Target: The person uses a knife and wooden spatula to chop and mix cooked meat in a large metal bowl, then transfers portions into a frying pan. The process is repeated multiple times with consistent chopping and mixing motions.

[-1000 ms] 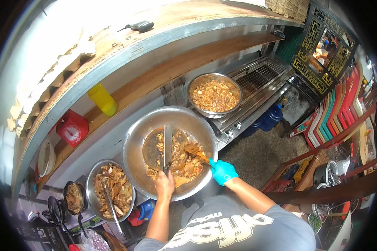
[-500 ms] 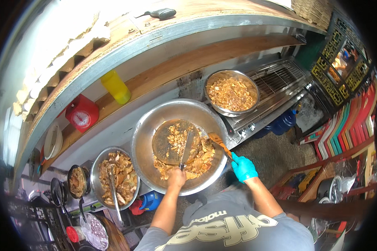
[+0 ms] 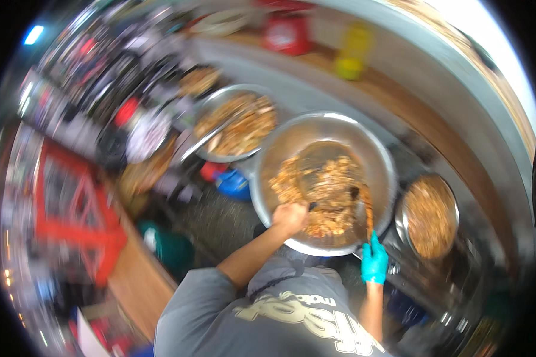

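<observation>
In front of me stands a wide metal basin point(image 3: 388, 172), with a round chopping board point(image 3: 323, 149) inside it. Chopped cooked meat point(image 3: 337, 178) lies over the board and around it. My left hand point(image 3: 290, 219), bare, is closed around the dark handle of a knife point(image 3: 312, 206) at the basin's near left; motion blur hides most of the blade. At the near right rim, my right hand point(image 3: 374, 262) wears a teal glove. Its fingers are closed on the handle of a wooden spatula point(image 3: 368, 211), whose head reaches into the basin beside the meat.
Left of the basin is a bowl point(image 3: 268, 95) of larger meat pieces with tongs point(image 3: 211, 138) across it. Another bowl point(image 3: 457, 211) of chopped meat stands right. A red scale point(image 3: 287, 33) and yellow bottle point(image 3: 352, 52) are on the shelf. A red frame point(image 3: 71, 208) is far left.
My view has swung left, so the basin appears farther right and the red frame shows. The knife's blade, plain over the board before, is now blurred. Both hands keep their tools.
</observation>
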{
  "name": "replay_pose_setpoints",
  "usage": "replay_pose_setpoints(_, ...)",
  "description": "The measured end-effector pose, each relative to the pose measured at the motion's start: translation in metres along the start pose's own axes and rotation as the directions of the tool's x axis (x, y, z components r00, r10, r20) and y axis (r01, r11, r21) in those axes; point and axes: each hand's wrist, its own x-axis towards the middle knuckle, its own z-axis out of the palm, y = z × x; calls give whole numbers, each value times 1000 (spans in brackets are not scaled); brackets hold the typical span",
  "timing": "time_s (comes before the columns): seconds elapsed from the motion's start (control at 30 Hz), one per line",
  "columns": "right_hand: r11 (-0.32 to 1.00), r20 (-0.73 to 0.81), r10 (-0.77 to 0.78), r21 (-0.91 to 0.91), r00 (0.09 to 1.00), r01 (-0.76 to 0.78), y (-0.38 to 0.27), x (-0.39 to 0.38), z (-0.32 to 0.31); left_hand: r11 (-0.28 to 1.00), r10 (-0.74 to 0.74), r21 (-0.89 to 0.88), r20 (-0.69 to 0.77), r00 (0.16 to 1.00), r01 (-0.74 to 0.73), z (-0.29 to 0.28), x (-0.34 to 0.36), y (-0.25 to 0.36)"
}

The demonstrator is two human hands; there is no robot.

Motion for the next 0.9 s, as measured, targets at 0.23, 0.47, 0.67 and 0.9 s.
replay_pose_setpoints(0.23,977,430,1,-191,903,90,16,40,2,984,-73,-176,-347,935,11,17,-123,34)
replay_pose_setpoints(0.47,928,493,-68,-289,867,237,13,41,6,790,-606,-363,-338,720,494,80,-231,-41)
replay_pose_setpoints(0.67,896,446,-86,-355,891,265,9,23,18,487,-862,-363,-58,503,794,174,-296,-168)
replay_pose_setpoints(0.9,861,244,-11,-491,970,133,15,-1,39,122,-992,-449,-40,116,885,231,-331,-453)
